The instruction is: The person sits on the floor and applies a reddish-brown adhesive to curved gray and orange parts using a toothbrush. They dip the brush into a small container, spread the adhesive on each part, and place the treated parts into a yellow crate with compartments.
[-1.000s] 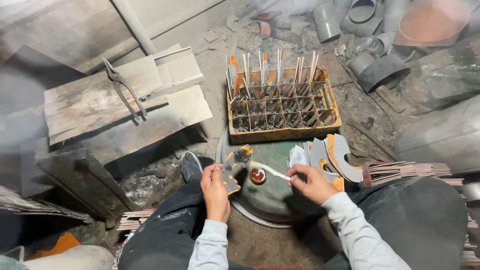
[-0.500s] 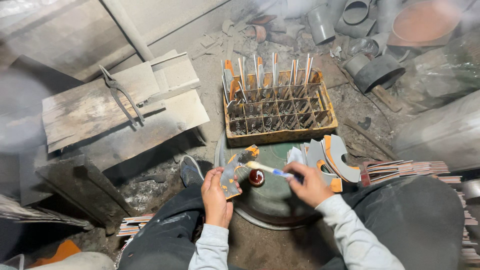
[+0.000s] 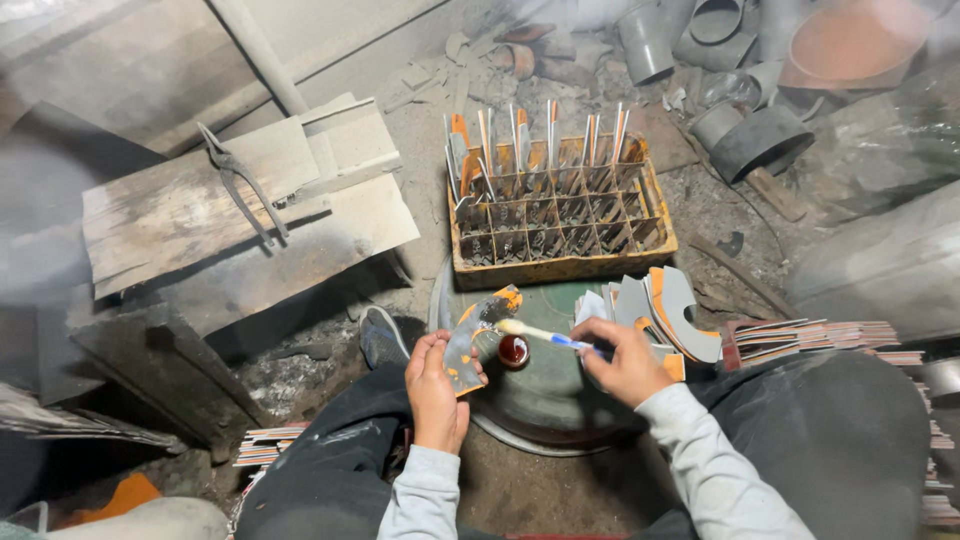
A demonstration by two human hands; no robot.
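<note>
Head view looks down on a person seated on the ground, knees spread around a round green drum lid [image 3: 560, 390]. Left hand [image 3: 437, 385] is closed around a curved grey cutout piece [image 3: 472, 335] with orange edges, holding it tilted up over the near left rim of the lid. Right hand [image 3: 622, 358] pinches a small brush [image 3: 540, 333] with a blue and white handle; its bristle end touches the upper part of the piece. Just below the brush, on the lid, sits a small pot of dark red liquid [image 3: 513, 351].

Beside the right hand, a stack of similar curved grey pieces [image 3: 668, 312] with orange edges leans on the right side of the lid. Beyond the lid stands a yellow crate [image 3: 560, 215] divided into small cells, and several pieces stand upright in its far rows. To the left, a pair of metal tongs [image 3: 243, 185] lies on a worn wooden board [image 3: 200, 205]. Grey pipe sections [image 3: 745, 135] lie scattered at the upper right, well apart from the hands. Flat bundles of thin sheets [image 3: 820, 335] lie by the right knee.
</note>
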